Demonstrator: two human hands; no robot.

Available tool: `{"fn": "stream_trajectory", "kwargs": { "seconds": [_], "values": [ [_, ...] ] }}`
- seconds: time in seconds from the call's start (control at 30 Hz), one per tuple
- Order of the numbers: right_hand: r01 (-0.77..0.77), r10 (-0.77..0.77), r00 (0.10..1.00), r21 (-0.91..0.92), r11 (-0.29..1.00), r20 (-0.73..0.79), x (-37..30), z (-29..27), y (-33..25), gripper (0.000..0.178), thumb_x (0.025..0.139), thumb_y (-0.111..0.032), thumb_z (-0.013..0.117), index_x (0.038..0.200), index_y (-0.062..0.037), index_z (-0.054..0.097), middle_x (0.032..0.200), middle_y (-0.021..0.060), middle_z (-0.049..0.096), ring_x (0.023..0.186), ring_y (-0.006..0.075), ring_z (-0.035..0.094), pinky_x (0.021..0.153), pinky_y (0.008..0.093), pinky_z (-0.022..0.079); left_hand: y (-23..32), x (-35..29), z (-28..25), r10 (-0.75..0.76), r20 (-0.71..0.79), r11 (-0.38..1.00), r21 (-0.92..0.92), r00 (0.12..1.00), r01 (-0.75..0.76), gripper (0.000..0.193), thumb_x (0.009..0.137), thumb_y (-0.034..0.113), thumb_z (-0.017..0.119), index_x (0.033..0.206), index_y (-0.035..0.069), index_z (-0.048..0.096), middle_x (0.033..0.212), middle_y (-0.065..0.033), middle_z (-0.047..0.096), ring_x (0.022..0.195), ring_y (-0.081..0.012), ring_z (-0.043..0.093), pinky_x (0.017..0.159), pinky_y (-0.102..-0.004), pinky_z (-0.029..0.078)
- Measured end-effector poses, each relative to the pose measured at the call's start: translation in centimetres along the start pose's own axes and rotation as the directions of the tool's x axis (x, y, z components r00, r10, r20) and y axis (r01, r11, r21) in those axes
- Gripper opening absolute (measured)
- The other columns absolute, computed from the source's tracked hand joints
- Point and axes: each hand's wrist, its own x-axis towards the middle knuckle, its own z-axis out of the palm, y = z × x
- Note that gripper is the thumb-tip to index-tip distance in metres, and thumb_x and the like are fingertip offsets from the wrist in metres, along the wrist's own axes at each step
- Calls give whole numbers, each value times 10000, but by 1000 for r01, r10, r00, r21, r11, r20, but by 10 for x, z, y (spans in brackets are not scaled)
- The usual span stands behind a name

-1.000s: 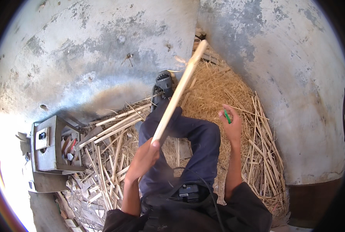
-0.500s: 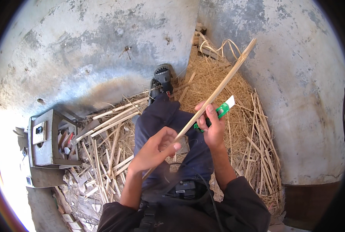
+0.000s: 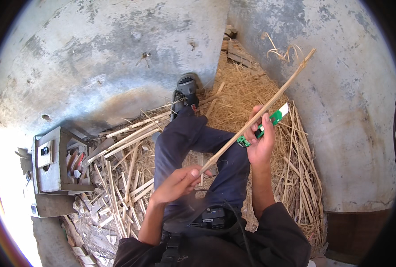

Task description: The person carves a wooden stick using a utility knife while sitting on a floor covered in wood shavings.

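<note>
A long pale bamboo strip point(image 3: 276, 96) slants from lower left to upper right across my lap. My left hand point(image 3: 176, 185) is closed around its lower end, thumb on top. My right hand point(image 3: 264, 146) grips a green utility knife point(image 3: 274, 119), its short pale blade pointing up and to the right, beyond the fingers. The strip runs over those same fingers, beside the knife. Near the strip's far end, a thin curled shaving point(image 3: 281, 53) shows against the wall, apart from the strip.
Fine straw-like shavings point(image 3: 238, 89) pile up ahead, below the grey plastered walls point(image 3: 118, 40). Loose split strips point(image 3: 302, 178) lie at right, with more strips point(image 3: 131, 138) at left. A grey wooden box point(image 3: 51, 160) stands at far left. My shod foot point(image 3: 187, 86) is near the wall.
Both hands have shifted; my right hand and the knife moved right and slightly up. The strip's far end moved right, and its lower end now lies in my left hand. The curled shaving moved right.
</note>
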Motion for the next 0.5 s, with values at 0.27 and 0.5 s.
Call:
{"fn": "stream_trajectory", "kwargs": {
  "seconds": [0.27,0.5],
  "values": [
    [350,-256,935,-533,770,244,-33,-4,16,559,1086,-537,570,1284,-14,569,881,50,578,613,117,496,554,266,386,19,-9,17,197,-133,946,287,971,-153,447,1199,338,414,1419,27,648,769,80,423,645,-20,375,564,-202,332],
    [627,-296,779,-702,338,553,-46,15,-1,427,1009,-438,738,1033,-13,702,791,92,675,634,249,655,575,348,502,27,-11,28,301,-167,919,316,939,-238,498,1200,349,407,1479,1,628,743,79,401,639,-31,362,562,-213,313]
  ]
}}
